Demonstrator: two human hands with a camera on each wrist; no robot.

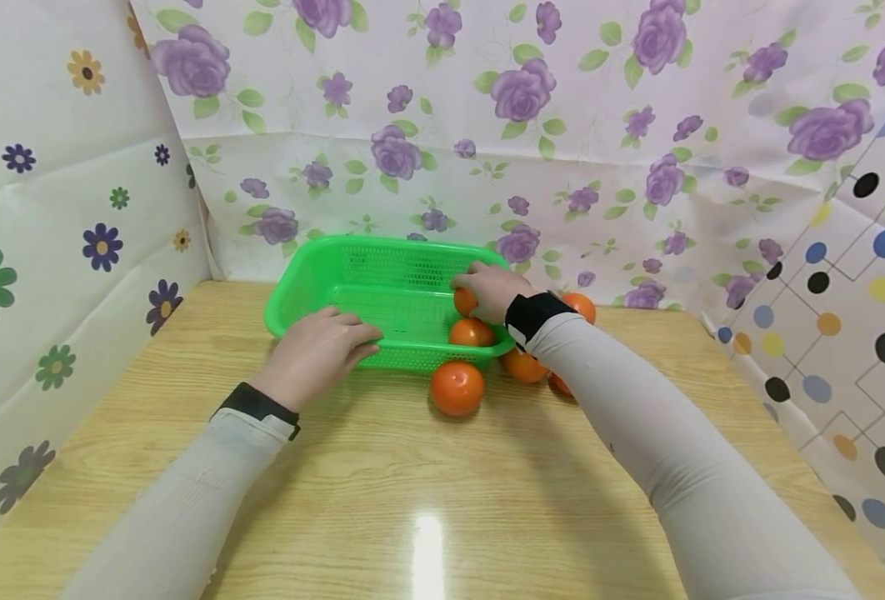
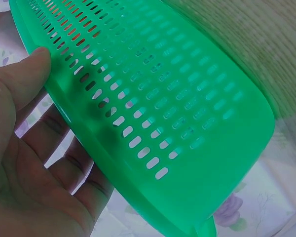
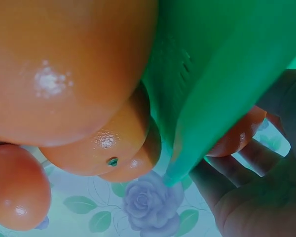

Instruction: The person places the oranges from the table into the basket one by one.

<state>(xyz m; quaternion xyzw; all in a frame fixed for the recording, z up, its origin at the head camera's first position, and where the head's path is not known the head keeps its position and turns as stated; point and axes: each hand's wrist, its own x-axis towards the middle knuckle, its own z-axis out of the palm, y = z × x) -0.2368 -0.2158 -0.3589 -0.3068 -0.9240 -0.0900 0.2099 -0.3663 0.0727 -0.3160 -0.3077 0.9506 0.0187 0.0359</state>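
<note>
A green plastic basket (image 1: 367,304) with slotted walls stands on the table. My left hand (image 1: 318,350) holds its front rim at the left; in the left wrist view the thumb (image 2: 32,74) lies on the outer side and the fingers pass behind the rim. Inside the basket's right end, my right hand (image 1: 495,290) grips an orange (image 1: 465,302). Just below it, another orange (image 1: 472,333) sits in the basket. The right wrist view shows the right hand (image 3: 261,192) past the rim, with part of an orange (image 3: 239,136) by its fingers.
One orange (image 1: 457,388) lies on the table before the basket's front wall. More oranges stand to the right, one (image 1: 525,367) by the basket's corner and another (image 1: 579,306) farther back, partly behind the right forearm. Flowered sheeting (image 1: 442,192) rises behind the table (image 1: 382,483).
</note>
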